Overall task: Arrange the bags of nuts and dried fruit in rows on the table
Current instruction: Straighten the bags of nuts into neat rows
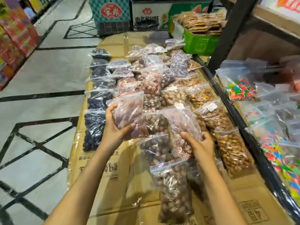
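Clear zip bags of nuts and dried fruit lie in rows on a cardboard-covered table. A row of dark dried fruit bags runs along the left side. My left hand grips a bag of pinkish-brown nuts, held just above the table. My right hand holds another pinkish nut bag by its lower half, over a bag of brown round nuts. A long bag of hazelnut-like nuts lies nearest me. Almond bags line the right side.
A black metal shelf frame borders the table on the right, with bags of colourful candy on it. A green box of biscuits stands at the far end. Tiled floor lies to the left.
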### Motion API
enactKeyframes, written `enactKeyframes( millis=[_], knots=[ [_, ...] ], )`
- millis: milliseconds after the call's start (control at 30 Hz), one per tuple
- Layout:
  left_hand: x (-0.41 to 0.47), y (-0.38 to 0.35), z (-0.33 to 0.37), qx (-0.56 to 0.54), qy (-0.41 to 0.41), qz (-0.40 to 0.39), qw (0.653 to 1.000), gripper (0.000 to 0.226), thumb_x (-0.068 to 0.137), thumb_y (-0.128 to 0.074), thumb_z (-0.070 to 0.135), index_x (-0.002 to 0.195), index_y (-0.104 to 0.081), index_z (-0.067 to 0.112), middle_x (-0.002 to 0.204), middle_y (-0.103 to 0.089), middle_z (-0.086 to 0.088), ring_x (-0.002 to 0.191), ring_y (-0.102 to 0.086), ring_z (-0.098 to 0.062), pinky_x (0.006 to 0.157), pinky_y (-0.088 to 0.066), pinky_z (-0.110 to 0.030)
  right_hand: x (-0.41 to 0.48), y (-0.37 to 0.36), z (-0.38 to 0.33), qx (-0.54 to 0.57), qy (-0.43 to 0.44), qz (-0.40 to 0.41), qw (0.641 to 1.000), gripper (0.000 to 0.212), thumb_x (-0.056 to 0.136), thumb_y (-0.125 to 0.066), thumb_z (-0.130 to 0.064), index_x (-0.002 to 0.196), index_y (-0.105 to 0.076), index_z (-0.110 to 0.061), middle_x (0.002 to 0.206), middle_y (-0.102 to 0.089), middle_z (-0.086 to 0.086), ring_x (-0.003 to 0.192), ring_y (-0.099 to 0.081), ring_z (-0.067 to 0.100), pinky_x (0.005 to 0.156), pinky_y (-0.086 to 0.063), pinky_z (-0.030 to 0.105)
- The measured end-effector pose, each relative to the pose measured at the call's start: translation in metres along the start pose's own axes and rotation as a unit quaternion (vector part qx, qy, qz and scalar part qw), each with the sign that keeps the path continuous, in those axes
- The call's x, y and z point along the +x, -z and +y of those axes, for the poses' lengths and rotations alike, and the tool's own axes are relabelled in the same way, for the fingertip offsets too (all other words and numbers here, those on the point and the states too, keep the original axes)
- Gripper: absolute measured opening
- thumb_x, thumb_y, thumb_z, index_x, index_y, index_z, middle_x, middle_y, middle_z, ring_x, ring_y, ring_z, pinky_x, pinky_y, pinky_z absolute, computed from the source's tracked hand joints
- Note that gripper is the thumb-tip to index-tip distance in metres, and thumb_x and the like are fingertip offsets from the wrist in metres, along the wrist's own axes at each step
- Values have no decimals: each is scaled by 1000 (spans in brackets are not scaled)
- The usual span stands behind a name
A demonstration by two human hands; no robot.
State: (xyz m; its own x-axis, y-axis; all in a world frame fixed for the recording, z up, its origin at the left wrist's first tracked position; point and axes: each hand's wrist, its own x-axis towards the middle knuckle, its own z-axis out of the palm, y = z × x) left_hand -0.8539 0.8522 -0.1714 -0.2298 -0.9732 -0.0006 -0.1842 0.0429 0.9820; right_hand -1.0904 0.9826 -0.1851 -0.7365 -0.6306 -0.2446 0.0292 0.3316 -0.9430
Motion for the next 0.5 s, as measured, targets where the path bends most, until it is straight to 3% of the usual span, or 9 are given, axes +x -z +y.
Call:
enactKeyframes(
  millis=[67,133,200,300,367,433,500],
  knots=[
    [9,13,-14,0,33,-49,998,82,76,-76,2,133,-29,39,130,-39,8,109,-56,-15,78,-58,-46,-14,-15,1,-1,12,-2,1000,56,67,-86,-21,110,-55,-4,103,-66,11,83,-63,16,70,-51,16],
    [20,22,-35,40,27,-115,992,82,68,-73,-3,130,-32,31,125,-47,0,104,-61,-26,77,-59,-48,-27,-34,3,-16,13,3,1000,60,62,-88,-28,106,-54,-7,104,-66,11,93,-63,24,80,-53,30],
    [25,27,-47,117,-2,-153,981,73,63,-71,-4,121,-39,28,111,-57,4,99,-62,-23,81,-55,-36,-38,-54,6,-29,19,27,999,66,59,-89,-33,108,-54,-5,103,-65,11,97,-63,27,82,-51,35],
    [31,38,-61,178,-30,-115,977,59,63,-76,10,113,-49,26,104,-58,4,96,-57,-16,79,-49,-29,-63,-86,5,-29,16,72,997,71,58,-90,-34,112,-52,-8,104,-64,4,94,-62,20,86,-50,30],
    [33,44,-73,180,-30,-82,980,40,69,-78,17,97,-50,21,94,-58,0,86,-57,-20,67,-42,-25,-84,-112,6,-30,40,96,994,56,61,-89,-29,99,-50,-19,94,-60,-3,82,-57,10,74,-46,16],
    [33,48,-80,214,1,-71,974,29,78,-75,21,90,-49,16,91,-57,-8,81,-53,-24,62,-32,-28,-102,-141,15,-42,54,127,990,54,53,-87,-42,87,-47,-30,90,-62,-3,81,-60,11,71,-47,21],
    [31,51,-80,205,55,-87,973,18,84,-67,17,95,-54,11,97,-60,-14,84,-56,-27,65,-35,-30,-119,-165,27,-53,48,149,986,55,47,-82,-53,86,-49,-33,93,-65,0,87,-63,16,75,-51,33]
  ],
)
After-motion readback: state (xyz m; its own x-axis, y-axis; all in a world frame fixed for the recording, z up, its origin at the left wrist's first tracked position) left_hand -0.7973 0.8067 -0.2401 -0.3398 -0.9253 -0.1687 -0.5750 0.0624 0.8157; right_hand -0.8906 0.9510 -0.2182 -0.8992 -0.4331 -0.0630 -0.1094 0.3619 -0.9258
